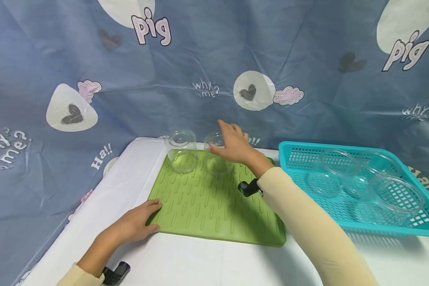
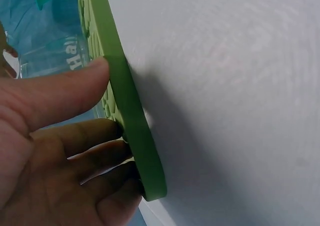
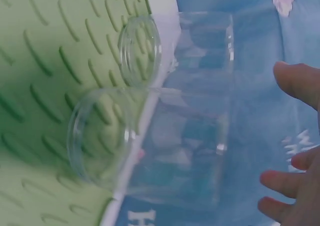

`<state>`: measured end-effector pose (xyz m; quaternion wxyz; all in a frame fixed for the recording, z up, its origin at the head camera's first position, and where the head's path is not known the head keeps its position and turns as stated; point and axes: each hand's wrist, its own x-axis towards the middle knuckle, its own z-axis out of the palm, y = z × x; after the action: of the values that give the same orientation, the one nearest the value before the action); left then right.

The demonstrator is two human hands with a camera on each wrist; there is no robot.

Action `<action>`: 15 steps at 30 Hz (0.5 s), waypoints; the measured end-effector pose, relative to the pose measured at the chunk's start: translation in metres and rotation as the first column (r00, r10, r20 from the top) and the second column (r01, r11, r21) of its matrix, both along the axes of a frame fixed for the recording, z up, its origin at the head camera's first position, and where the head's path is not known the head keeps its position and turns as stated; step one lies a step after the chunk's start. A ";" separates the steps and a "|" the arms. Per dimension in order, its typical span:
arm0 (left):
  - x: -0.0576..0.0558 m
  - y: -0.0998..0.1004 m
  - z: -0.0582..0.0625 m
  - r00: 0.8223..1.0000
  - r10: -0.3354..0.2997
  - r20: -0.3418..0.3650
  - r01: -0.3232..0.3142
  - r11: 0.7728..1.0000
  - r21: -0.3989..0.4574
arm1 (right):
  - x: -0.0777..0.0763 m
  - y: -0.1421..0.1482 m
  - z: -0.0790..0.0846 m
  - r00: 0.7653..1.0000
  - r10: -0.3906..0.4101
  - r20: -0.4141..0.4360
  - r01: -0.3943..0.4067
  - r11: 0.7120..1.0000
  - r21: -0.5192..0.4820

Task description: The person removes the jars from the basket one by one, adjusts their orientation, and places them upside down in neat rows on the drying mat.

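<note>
From the head view, right hand held over the far part of a green mat, thumb and fingers apart, beside the upper right of a clear glass; just to its left on the mat, a second clear glass. At the mat's near left corner, left hand touching it, thumb toward the near edge, fingers toward the left. To the right, a turquoise basket with three more glasses inside; underneath, a white cloth; behind, a printed blue backdrop. From the left wrist view, thumb well apart from the other fingers, tips at the mat's edge; cannot tell how firmly pressed. From the right wrist view, both glasses side by side on the ridged mat, right hand just clear of them, fingers spread.
</note>
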<state>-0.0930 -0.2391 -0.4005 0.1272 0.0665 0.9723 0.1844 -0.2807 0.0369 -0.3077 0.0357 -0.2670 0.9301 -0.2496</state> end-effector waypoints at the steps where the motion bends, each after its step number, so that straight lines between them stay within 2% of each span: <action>1: 0.000 0.000 0.000 1.000 0.004 0.001 -0.004 1.000 0.001 | 0.003 0.003 0.004 1.000 0.015 -0.003 -0.015 1.000 0.016; 5: 0.000 0.000 -0.002 1.000 0.001 -0.003 -0.001 1.000 0.005 | 0.018 0.020 0.019 0.996 0.080 -0.040 -0.078 0.995 0.054; 8: 0.002 -0.001 -0.003 1.000 0.002 0.007 -0.002 1.000 0.008 | 0.035 0.039 0.028 0.988 0.126 -0.087 -0.120 0.990 0.073; 12: 0.004 -0.001 -0.004 1.000 0.008 0.025 -0.008 1.000 0.005 | 0.061 0.071 0.036 0.975 0.148 -0.164 -0.134 0.986 0.097; 15: 0.004 -0.001 -0.005 1.000 0.008 0.018 -0.008 1.000 0.000 | 0.074 0.094 0.037 0.962 0.150 -0.228 -0.122 0.984 0.132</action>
<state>-0.0888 -0.2405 -0.4051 0.1350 0.0607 0.9715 0.1854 -0.2064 0.1305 -0.2710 -0.0431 -0.3555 0.9202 -0.1579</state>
